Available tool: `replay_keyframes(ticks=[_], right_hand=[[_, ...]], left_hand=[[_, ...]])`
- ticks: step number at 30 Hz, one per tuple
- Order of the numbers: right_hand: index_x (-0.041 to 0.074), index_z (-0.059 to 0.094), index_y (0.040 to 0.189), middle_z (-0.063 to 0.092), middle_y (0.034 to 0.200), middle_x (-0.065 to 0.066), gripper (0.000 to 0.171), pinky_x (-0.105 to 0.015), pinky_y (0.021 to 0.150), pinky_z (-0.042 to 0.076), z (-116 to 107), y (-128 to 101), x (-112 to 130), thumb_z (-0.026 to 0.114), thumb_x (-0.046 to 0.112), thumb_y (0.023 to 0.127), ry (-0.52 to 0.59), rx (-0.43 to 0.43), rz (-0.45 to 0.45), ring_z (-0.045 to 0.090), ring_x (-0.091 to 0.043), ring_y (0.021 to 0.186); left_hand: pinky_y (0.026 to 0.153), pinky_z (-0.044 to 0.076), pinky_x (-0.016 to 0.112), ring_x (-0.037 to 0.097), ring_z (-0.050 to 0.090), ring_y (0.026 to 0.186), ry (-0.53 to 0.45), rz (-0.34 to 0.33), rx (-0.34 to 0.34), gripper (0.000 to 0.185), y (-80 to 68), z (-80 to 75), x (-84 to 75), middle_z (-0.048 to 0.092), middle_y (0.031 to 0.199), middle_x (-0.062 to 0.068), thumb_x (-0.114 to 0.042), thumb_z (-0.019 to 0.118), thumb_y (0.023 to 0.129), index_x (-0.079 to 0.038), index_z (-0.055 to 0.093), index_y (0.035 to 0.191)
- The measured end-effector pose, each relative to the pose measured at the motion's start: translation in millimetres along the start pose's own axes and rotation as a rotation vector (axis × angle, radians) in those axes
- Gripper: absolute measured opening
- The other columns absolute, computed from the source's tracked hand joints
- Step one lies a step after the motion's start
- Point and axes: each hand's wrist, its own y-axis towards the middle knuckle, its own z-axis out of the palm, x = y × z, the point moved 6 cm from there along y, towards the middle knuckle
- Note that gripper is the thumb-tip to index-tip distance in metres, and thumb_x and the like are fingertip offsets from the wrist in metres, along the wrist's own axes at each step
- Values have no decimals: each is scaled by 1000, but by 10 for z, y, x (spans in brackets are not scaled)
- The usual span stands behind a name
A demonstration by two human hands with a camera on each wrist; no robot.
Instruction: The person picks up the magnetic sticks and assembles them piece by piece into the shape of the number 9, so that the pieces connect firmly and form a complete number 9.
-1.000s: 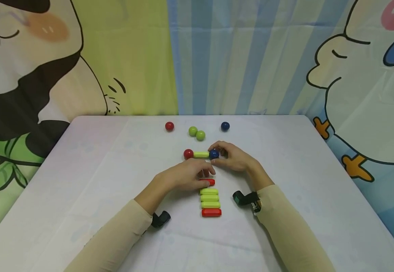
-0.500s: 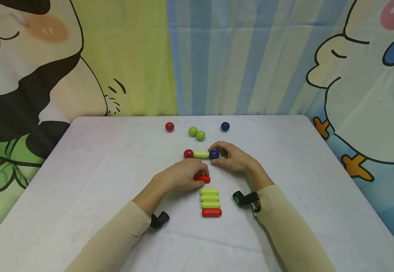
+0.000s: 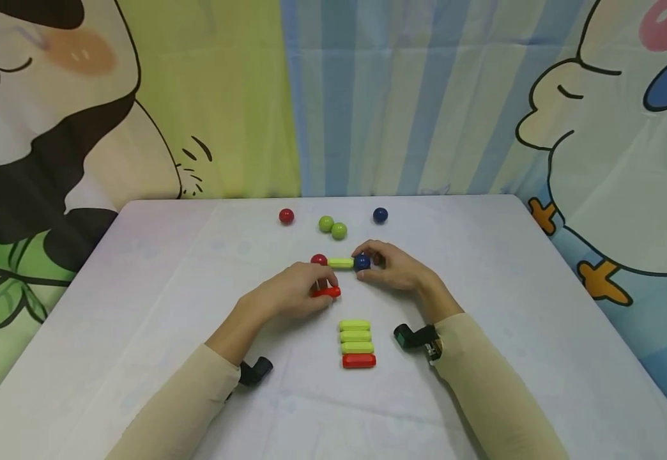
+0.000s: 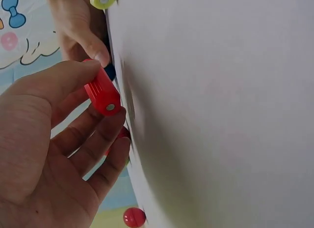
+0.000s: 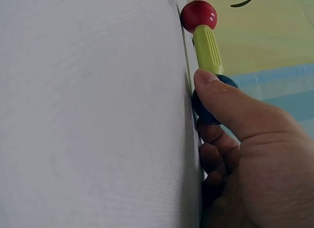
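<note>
My left hand (image 3: 290,291) pinches a red magnetic rod (image 4: 103,93) between thumb and fingers; a round metal tip shows on the rod's near end in the left wrist view. Just behind it on the table lies a joined piece: a red ball (image 5: 198,15), a yellow-green rod (image 5: 208,48) and a dark blue ball (image 3: 361,262) in a line. My right hand (image 3: 397,268) grips the blue ball, its thumb over one side and fingers curled at the other. The held red rod is apart from this piece, close to its red-ball end.
Several yellow-green rods (image 3: 356,336) lie stacked in a column with another red rod (image 3: 359,361) nearest me. Toward the back of the white table (image 3: 195,255) sit a loose red ball (image 3: 286,216), two green balls (image 3: 326,223) and a loose blue ball (image 3: 380,215).
My left hand has taken the red rod from the top of the column and carried it left and away from me, toward the red ball. The right hand stays on the blue ball.
</note>
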Motion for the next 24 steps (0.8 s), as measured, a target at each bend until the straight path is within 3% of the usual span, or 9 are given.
replay_keyframes(ticks=[9, 16, 24], right_hand=[[18, 63, 130, 57, 111, -4, 38, -39, 90, 39, 9, 3, 14, 76, 23, 94, -13, -7, -26, 48, -23, 102], [18, 63, 130, 57, 112, -4, 37, -38, 90, 40, -1, -5, 2, 76, 22, 95, -7, -4, -29, 48, -24, 103], [19, 63, 130, 57, 112, -4, 39, -39, 91, 40, -3, -6, 1, 77, 22, 94, -7, -6, -20, 48, -24, 104]], left_hand=[[78, 51, 31, 16, 59, 84, -62, -68, -63, 25, -51, -70, 191, 64, 93, -4, -25, 74, 93, -21, 57, 111], [66, 45, 31, 17, 54, 71, -59, -127, -120, 20, -50, -129, 262, 56, 75, 2, -25, 71, 96, -16, 54, 101], [65, 44, 31, 18, 54, 72, -48, -202, -143, 16, -35, -158, 322, 58, 77, 3, -24, 68, 96, -15, 55, 101]])
